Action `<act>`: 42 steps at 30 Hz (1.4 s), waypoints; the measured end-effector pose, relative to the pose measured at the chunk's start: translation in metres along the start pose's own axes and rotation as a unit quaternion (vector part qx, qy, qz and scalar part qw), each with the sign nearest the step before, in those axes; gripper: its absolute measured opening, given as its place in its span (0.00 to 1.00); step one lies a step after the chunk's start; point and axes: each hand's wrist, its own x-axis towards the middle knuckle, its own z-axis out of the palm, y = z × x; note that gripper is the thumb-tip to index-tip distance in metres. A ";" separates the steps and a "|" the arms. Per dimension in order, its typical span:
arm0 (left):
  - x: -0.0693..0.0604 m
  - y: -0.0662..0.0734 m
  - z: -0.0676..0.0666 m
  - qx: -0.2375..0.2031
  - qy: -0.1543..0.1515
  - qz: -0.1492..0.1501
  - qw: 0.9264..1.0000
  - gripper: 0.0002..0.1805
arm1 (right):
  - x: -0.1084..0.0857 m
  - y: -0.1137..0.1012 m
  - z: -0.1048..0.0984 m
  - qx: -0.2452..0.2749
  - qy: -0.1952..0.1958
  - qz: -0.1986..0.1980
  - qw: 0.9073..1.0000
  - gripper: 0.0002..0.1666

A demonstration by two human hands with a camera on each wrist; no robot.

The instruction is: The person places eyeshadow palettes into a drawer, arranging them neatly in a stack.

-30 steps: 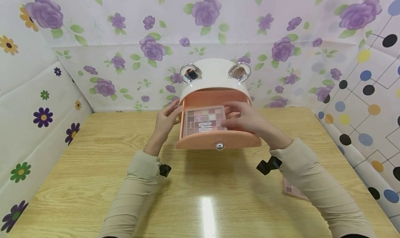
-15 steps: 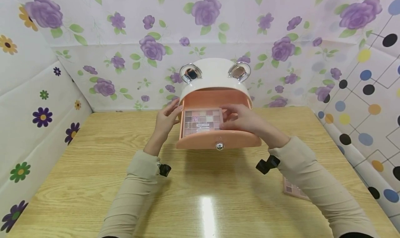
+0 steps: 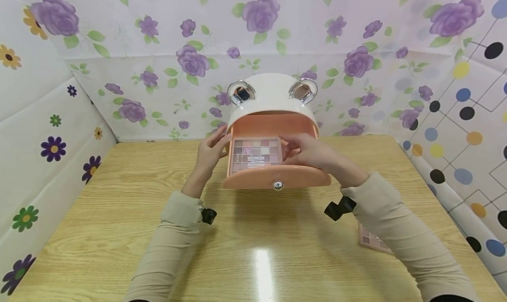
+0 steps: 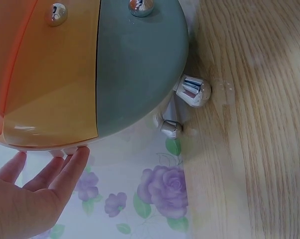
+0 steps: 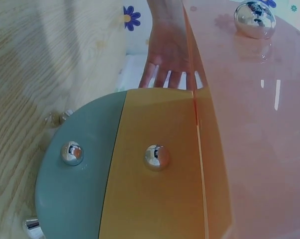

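Observation:
On the table stands a white-topped storage box with chrome-ringed frog-like eyes. Its peach top drawer is pulled out. An eyeshadow palette lies in the drawer's left part, its lid showing large letters. My right hand reaches into the drawer and holds the palette's right edge; the fingertips are partly hidden. My left hand rests against the box's left side, with the fingers fairly straight. In the left wrist view, those fingers touch the box's side beside the yellow drawer.
A second palette lies on the wooden table, partly covered by my right sleeve. Below the peach drawer are a closed yellow drawer and a green one. Patterned cloth hangs behind and at both sides.
The palette has gone from tilted to lying lower in the drawer, shifting slightly left. My right hand has lowered along with it. My left hand has stayed in place.

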 end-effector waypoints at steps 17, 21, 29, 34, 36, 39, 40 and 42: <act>-0.001 0.002 0.000 -0.004 -0.005 0.005 1.000 0.28 | -0.005 0.002 -0.002 0.020 -0.025 -0.011 0.999 0.46; 0.000 0.002 0.001 -0.005 -0.005 0.004 1.000 0.27 | -0.008 0.004 -0.004 0.023 -0.021 -0.011 0.999 0.45; 0.001 0.001 0.001 -0.003 -0.004 0.004 1.000 0.27 | -0.023 0.007 -0.015 0.057 0.009 -0.013 0.998 0.43; 0.001 0.000 0.000 -0.006 -0.002 0.003 1.000 0.27 | -0.034 0.012 -0.023 0.081 0.016 -0.021 0.996 0.37; 0.001 0.000 0.000 -0.007 -0.003 0.003 1.000 0.27 | -0.039 0.013 -0.026 0.089 0.021 -0.021 0.996 0.36; 0.001 -0.001 -0.001 -0.006 -0.004 0.001 1.000 0.28 | -0.044 0.015 -0.029 0.104 0.027 -0.024 0.994 0.35; 0.001 -0.001 -0.001 -0.006 -0.004 0.001 1.000 0.28 | -0.046 0.016 -0.031 0.105 0.031 -0.027 0.994 0.35; 0.001 -0.001 -0.001 -0.005 -0.004 0.000 1.000 0.28 | -0.050 0.017 -0.033 0.108 0.037 -0.032 0.993 0.34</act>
